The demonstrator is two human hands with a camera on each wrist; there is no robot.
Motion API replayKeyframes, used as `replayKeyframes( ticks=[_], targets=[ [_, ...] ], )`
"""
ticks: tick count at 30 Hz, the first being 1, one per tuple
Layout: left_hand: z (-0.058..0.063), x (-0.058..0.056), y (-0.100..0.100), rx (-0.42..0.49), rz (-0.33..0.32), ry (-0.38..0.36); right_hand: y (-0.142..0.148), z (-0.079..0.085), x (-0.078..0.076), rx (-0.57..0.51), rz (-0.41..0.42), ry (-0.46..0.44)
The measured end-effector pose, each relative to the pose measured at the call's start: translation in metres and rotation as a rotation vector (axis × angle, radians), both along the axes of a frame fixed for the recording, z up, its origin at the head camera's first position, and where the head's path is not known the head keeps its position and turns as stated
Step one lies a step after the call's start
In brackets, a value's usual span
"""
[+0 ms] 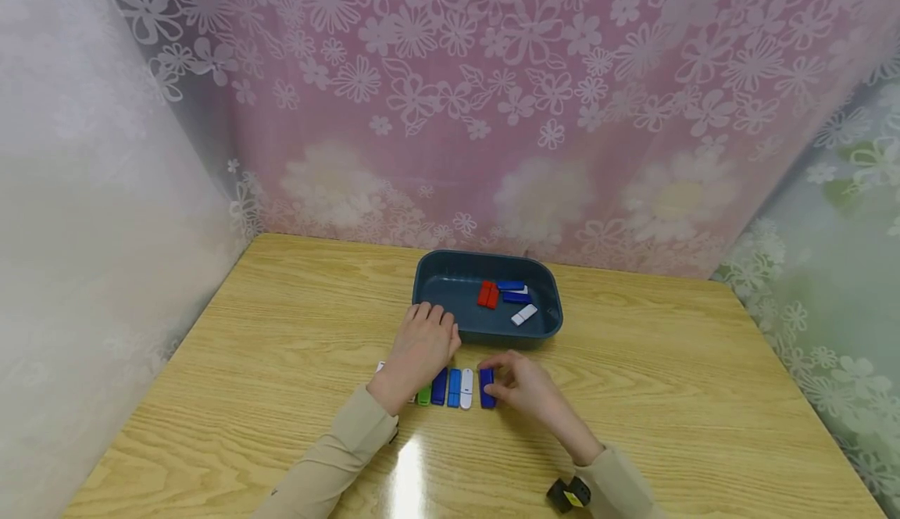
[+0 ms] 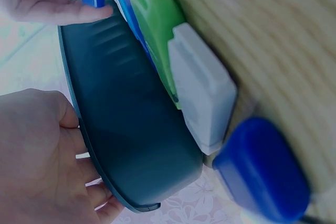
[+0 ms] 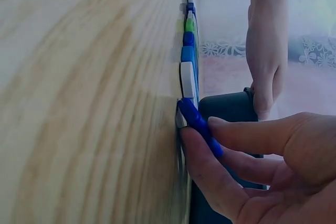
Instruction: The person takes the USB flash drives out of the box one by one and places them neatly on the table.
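My right hand [image 1: 523, 384] pinches a dark blue USB flash drive [image 1: 487, 388] between thumb and fingers, low at the right end of a row of drives. To its left in that row lie a white drive [image 1: 467, 388], a lighter blue drive [image 1: 454, 388], another dark blue drive [image 1: 439, 387] and a green drive [image 1: 425, 395]. My left hand [image 1: 422, 339] grips the near left rim of the dark plastic basin [image 2: 121, 108], fingers hooked over the edge. The left wrist view shows more of the row, with a white drive [image 2: 202, 90] and a rounded blue drive [image 2: 265, 171]; my forearm partly hides these from above.
Inside the basin lie red drives [image 1: 488, 295], blue drives [image 1: 516, 298] and white drives [image 1: 524, 315]. The wooden table [image 1: 668, 370] extends on both sides, bounded behind by a pink flowered curtain [image 1: 450, 112]. A black wrist device [image 1: 568, 495] sits by my right sleeve.
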State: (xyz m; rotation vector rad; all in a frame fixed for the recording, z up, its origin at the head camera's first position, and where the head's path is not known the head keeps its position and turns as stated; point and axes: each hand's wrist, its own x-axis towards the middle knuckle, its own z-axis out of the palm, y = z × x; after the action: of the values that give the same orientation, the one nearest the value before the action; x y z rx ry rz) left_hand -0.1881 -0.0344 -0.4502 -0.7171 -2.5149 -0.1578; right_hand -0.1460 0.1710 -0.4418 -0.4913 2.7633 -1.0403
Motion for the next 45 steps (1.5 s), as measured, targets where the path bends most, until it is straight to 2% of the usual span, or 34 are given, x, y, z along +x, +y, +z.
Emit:
replayKeyframes(
  ticks=[9, 19, 24, 28, 32, 37, 45],
  targets=[
    [-0.002, -0.001, 0.000, 0.008, 0.001, -0.003, -0.003, -0.003, -0.001, 0.044, -0.021, -0.001],
    [-0.002, -0.001, 0.000, 0.008, 0.007, -0.006, -0.002, -0.005, -0.001, 0.103, 0.035, 0.037],
    [-0.002, -0.001, 0.000, 0.005, 0.009, 0.000, -0.003, -0.003, -0.001, 0.098, 0.051, 0.038],
    [-0.002, -0.001, 0.000, -0.006, 0.013, -0.003, -0.001, 0.000, -0.002, 0.039, 0.051, 0.037],
    [-0.002, -0.001, 0.000, -0.014, 0.018, -0.022, 0.002, 0.003, -0.003, -0.035, 0.043, 0.082],
    [-0.001, -0.001, 0.000, -0.010, 0.016, -0.022, 0.005, 0.006, -0.004, -0.074, 0.025, 0.142],
    [0.000, 0.000, 0.000, -0.001, 0.003, -0.016, 0.012, 0.018, -0.014, -0.133, -0.053, 0.302]
  ],
)
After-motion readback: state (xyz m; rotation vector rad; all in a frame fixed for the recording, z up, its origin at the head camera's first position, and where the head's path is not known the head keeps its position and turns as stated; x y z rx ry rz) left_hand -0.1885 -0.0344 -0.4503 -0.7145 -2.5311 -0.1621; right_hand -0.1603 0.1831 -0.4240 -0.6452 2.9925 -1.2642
